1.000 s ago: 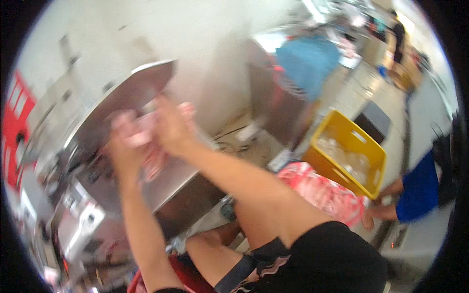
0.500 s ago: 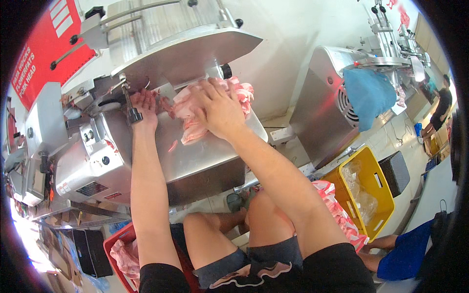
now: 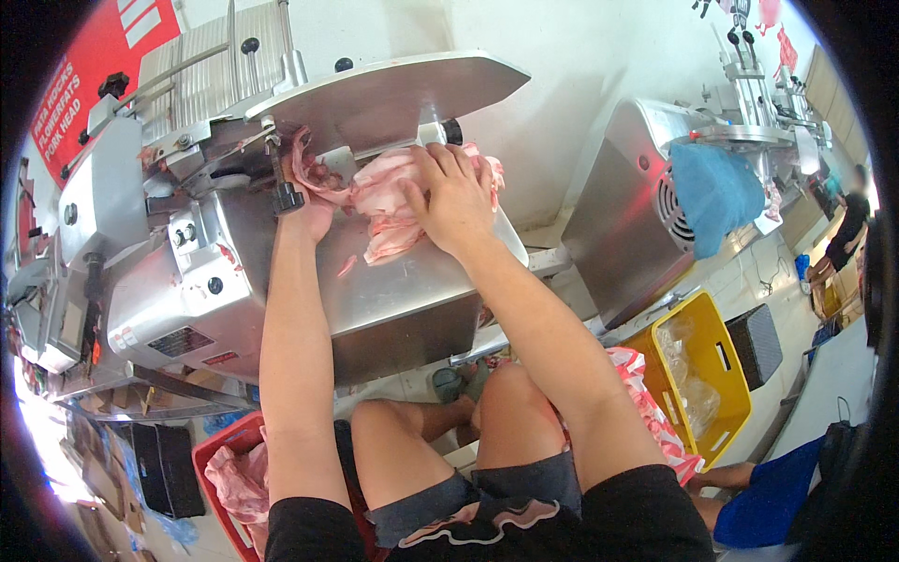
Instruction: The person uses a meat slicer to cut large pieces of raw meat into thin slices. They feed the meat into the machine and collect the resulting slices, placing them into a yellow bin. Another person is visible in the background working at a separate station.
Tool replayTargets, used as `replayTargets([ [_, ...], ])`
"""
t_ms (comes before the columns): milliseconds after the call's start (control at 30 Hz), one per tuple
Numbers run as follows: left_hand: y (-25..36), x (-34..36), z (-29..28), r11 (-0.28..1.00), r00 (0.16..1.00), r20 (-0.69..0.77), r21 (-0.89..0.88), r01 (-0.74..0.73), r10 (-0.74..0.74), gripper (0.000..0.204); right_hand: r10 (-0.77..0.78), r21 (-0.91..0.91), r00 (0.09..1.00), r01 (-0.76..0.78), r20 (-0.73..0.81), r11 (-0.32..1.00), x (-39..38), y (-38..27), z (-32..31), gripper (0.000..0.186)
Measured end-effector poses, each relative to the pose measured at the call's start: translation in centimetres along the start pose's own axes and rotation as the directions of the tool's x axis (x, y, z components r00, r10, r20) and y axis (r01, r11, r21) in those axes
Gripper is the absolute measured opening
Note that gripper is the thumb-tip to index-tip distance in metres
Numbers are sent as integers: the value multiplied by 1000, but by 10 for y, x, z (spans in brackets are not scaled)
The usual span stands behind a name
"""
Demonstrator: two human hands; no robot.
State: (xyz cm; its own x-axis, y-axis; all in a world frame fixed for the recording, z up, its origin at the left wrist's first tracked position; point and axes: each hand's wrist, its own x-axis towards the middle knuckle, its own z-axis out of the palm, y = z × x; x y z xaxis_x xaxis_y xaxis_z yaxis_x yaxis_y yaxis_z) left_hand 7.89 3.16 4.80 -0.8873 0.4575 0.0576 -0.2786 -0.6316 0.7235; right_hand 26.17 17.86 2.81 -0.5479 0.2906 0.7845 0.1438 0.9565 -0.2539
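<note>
A big steel meat slicer (image 3: 234,281) stands in front of me. A slab of pale pink raw meat (image 3: 389,201) lies on its sloping tray under the flat steel guard plate (image 3: 393,89). My right hand (image 3: 451,197) presses down on top of the meat with fingers spread over it. My left hand (image 3: 314,201) holds the left end of the meat beside a black knob (image 3: 287,199); its fingers are partly hidden by the meat.
A red crate (image 3: 234,450) with more raw meat sits on the floor by my left leg. A yellow crate (image 3: 712,375) with a clear bag stands at right. A second slicer (image 3: 646,215) with a blue cloth (image 3: 716,192) is further right. Another person's blue sleeve (image 3: 763,496) shows at lower right.
My view has swung from the right side of the room onto the slicer. Both hands have settled on the meat, and the right hand has moved slightly right along it.
</note>
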Motion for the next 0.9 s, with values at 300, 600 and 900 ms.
replayTargets([
  [300,13,-5,-9,916,853,487,-230,330,-185,31,-19,36,1000,19,-20,999,1,1,0,50],
  [600,14,-26,14,850,964,261,-496,179,-51,31,-24,48,998,26,-55,999,-1,3,-2,48],
  [900,6,4,-5,901,979,201,-421,104,-19,22,-2,52,1000,2,-2,999,0,4,-5,49],
])
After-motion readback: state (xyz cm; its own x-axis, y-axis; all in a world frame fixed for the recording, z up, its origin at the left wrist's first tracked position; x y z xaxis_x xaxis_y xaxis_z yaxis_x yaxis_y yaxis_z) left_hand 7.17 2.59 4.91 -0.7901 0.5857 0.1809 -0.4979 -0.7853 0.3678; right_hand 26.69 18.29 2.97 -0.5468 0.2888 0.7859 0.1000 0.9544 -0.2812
